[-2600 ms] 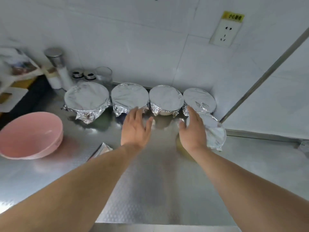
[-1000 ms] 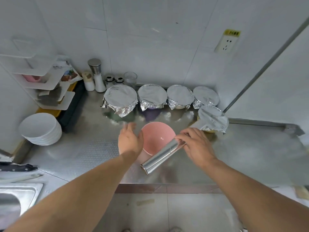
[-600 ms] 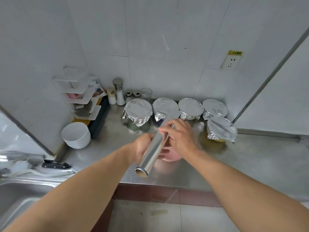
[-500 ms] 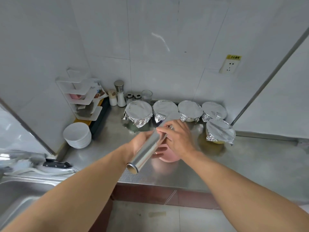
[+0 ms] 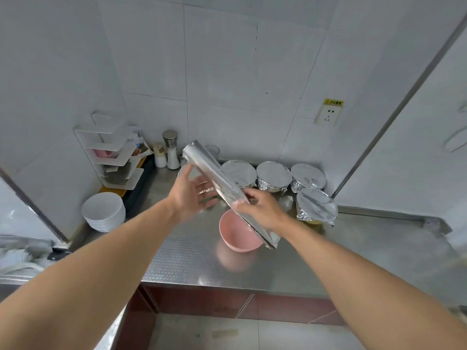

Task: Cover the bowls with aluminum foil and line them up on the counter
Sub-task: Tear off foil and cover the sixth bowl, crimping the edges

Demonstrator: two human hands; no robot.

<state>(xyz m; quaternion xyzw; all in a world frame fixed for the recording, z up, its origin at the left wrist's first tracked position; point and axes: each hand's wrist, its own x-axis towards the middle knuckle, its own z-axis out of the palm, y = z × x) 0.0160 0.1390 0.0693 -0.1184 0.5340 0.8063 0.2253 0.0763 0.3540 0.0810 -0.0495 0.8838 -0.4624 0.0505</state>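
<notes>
Foil roll (image 5: pixel 222 188) now lifted off tabletop (image 5: pixel 353 251), swung diagonal above uncovered pink bowl (image 5: pixel 238 236). Right hand (image 5: pixel 262 210) grips roll; left hand (image 5: pixel 192 195) open under it w/ fingers spread. Next: pull sheet.

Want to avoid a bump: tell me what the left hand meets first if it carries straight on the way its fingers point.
Probably the foil roll: the left hand is open, fingers pointing right toward the roll held by the right hand. Depth is unclear; it may pass behind.
</notes>
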